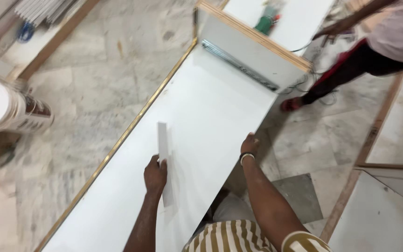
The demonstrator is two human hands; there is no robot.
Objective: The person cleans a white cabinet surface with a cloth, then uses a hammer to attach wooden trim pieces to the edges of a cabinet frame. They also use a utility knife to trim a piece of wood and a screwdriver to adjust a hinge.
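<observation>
A long white laminated board [211, 102] with a plywood edge lies across the marble floor, running from near me to the far end. My left hand [155, 175] holds a narrow white strip [163, 149] flat against the board's top. On the board's right edge rests my right hand [249, 145], fingers curled over it, a band on the wrist. A metal drawer slide [239, 65] is fixed to an upright white panel [257, 44] at the board's far end.
Another person [374, 42] in a pale shirt and dark trousers stands at the upper right beside cables on the floor. A green power tool [266, 23] lies on a far white panel. A white bucket [5, 107] sits at left. More boards lie at right.
</observation>
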